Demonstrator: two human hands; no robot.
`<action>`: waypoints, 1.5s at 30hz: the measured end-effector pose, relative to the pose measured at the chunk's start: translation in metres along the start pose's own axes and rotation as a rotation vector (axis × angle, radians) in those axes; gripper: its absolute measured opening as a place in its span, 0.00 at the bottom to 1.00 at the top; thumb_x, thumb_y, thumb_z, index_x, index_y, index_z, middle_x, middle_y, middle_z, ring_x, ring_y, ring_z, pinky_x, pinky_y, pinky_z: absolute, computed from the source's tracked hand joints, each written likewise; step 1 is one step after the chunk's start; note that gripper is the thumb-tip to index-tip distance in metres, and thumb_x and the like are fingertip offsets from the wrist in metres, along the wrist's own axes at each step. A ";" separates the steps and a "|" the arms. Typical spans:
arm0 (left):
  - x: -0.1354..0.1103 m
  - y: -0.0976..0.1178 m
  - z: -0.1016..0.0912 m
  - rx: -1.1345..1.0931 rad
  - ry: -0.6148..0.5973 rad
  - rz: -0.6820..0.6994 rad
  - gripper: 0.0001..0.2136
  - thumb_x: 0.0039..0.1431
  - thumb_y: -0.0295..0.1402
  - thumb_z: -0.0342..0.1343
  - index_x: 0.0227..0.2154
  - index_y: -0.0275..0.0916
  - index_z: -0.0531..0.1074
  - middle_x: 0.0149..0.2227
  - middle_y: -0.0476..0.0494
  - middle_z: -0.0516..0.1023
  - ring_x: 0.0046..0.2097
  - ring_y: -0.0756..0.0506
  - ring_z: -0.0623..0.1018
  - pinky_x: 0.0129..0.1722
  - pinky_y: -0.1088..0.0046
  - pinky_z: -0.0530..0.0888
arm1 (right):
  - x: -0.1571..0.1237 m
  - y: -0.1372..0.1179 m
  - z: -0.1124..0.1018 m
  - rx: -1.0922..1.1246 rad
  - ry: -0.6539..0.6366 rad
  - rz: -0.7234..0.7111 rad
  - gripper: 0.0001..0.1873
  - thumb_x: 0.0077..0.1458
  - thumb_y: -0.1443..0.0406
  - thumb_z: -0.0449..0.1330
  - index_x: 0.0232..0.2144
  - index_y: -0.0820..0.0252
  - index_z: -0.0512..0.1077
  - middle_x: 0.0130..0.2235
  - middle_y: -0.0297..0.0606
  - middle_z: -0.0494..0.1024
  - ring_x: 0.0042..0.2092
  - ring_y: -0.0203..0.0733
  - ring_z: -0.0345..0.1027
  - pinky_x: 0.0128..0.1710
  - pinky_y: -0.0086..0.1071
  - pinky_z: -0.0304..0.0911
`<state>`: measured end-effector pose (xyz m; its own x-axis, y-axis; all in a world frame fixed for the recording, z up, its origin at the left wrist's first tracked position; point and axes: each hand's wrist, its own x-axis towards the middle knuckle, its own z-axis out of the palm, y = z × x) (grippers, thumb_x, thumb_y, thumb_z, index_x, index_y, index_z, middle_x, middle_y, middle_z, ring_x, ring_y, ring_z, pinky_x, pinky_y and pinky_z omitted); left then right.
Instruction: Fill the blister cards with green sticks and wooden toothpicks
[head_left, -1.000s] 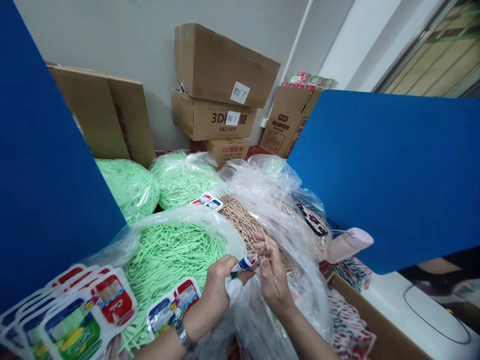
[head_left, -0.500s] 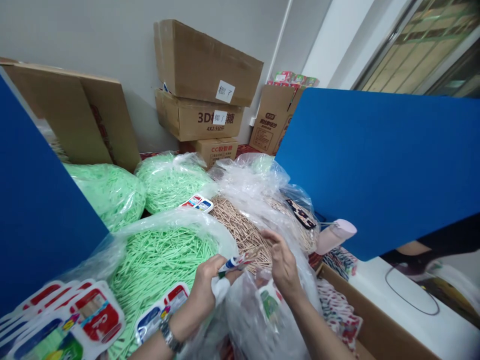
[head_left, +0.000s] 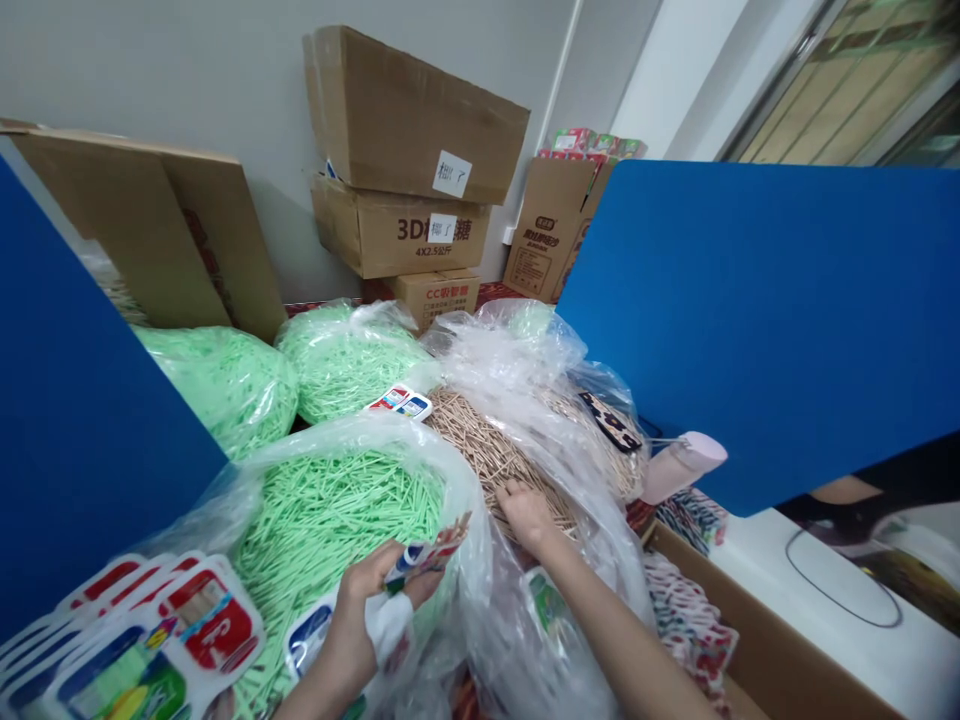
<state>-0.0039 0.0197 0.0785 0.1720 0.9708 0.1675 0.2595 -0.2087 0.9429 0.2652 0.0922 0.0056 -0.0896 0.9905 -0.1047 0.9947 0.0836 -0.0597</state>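
Note:
My left hand (head_left: 375, 590) is closed around a small printed packet (head_left: 427, 555) in red, white and blue. Thin brown sticks show at the packet's upper end. A crumpled white piece (head_left: 388, 622) is also at this hand, and I cannot make out what it is. Further right, my right hand (head_left: 527, 515) lies on the heap of thin brown sticks (head_left: 480, 440) inside a clear plastic bag (head_left: 517, 380). Its fingers are curled down among the sticks, and the fingertips are partly hidden. Beside my left hand is an open clear bag of pale green sticks (head_left: 337, 510).
Printed packets (head_left: 214, 610) overlap at the lower left. Tied green-stick bags (head_left: 352, 360) lie behind. Cardboard boxes (head_left: 420, 120) are stacked at the wall. Blue panels (head_left: 750, 300) flank both sides. A pink cylinder (head_left: 686, 465) and an open carton (head_left: 772, 640) are right; another person's arm (head_left: 847, 490) shows beyond.
My right hand has left the packet and moved onto the brown sticks. My left hand, still holding the packet, has shifted left and down. The view has shifted slightly.

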 end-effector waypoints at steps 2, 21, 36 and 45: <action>-0.004 0.000 -0.002 -0.002 -0.007 -0.013 0.12 0.51 0.39 0.61 0.20 0.37 0.74 0.23 0.48 0.73 0.28 0.46 0.72 0.28 0.74 0.70 | 0.004 -0.001 0.004 -0.023 0.003 -0.014 0.16 0.54 0.75 0.49 0.37 0.57 0.73 0.43 0.43 0.76 0.46 0.46 0.68 0.43 0.36 0.63; -0.012 -0.005 -0.010 0.090 -0.100 0.016 0.10 0.57 0.36 0.58 0.23 0.37 0.70 0.25 0.50 0.70 0.28 0.47 0.69 0.29 0.75 0.65 | -0.068 -0.087 -0.106 1.343 0.649 -0.199 0.17 0.58 0.65 0.58 0.48 0.52 0.60 0.35 0.34 0.77 0.38 0.39 0.73 0.39 0.36 0.68; -0.016 -0.011 -0.016 0.024 -0.026 -0.010 0.09 0.52 0.38 0.61 0.27 0.37 0.77 0.26 0.47 0.76 0.28 0.46 0.72 0.31 0.72 0.70 | -0.065 -0.114 -0.094 1.101 0.625 -0.505 0.23 0.55 0.75 0.57 0.50 0.49 0.61 0.39 0.35 0.75 0.41 0.40 0.71 0.44 0.40 0.68; -0.016 -0.008 -0.022 -0.058 0.003 -0.019 0.09 0.52 0.38 0.62 0.27 0.37 0.78 0.26 0.46 0.77 0.29 0.45 0.74 0.31 0.72 0.71 | -0.066 -0.107 -0.099 0.684 0.655 -0.577 0.21 0.56 0.72 0.56 0.51 0.50 0.67 0.51 0.42 0.72 0.56 0.49 0.61 0.54 0.52 0.58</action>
<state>-0.0295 0.0081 0.0748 0.1645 0.9749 0.1502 0.2077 -0.1831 0.9609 0.1699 0.0290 0.1172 -0.2855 0.7058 0.6483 0.5567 0.6728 -0.4873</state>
